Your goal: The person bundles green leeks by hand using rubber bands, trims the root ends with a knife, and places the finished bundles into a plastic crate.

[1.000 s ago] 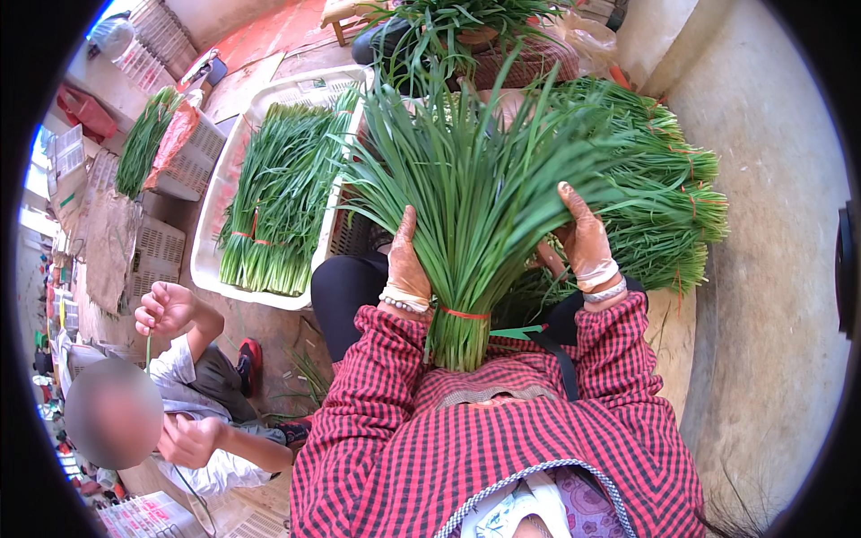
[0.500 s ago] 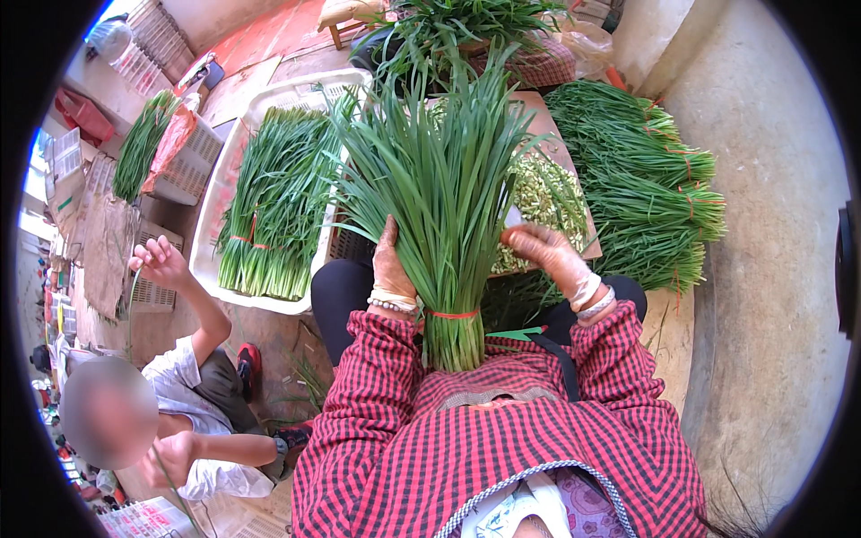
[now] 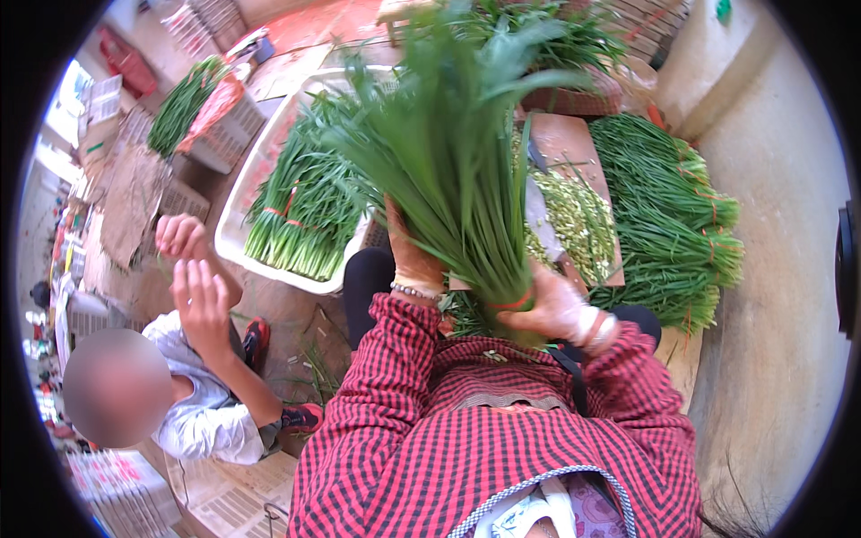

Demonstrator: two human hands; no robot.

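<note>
A large bundle of green garlic chives (image 3: 457,170) stands upright before me, leaning slightly to the left, its leaf tops smeared by motion. My left hand (image 3: 414,255) supports it from the left side, with its fingers mostly hidden behind the leaves. Low on the stalks, at the orange band, my right hand (image 3: 549,300) is wrapped round the bundle. Just beyond that hand, a knife (image 3: 569,269) with a brown handle lies on a board (image 3: 567,139) strewn with pale cut stalk ends (image 3: 578,220).
Tied chive bundles fill a white crate (image 3: 235,229) at left, and more bundles (image 3: 664,215) are stacked at right along the wall (image 3: 780,215). Loose chives (image 3: 547,36) lie at the back. A person (image 3: 206,359) sits close on my left, both hands raised.
My right hand has come from beside the leaves down onto the stalks at the band. The bundle has lifted slightly. The person at left has brought both hands together.
</note>
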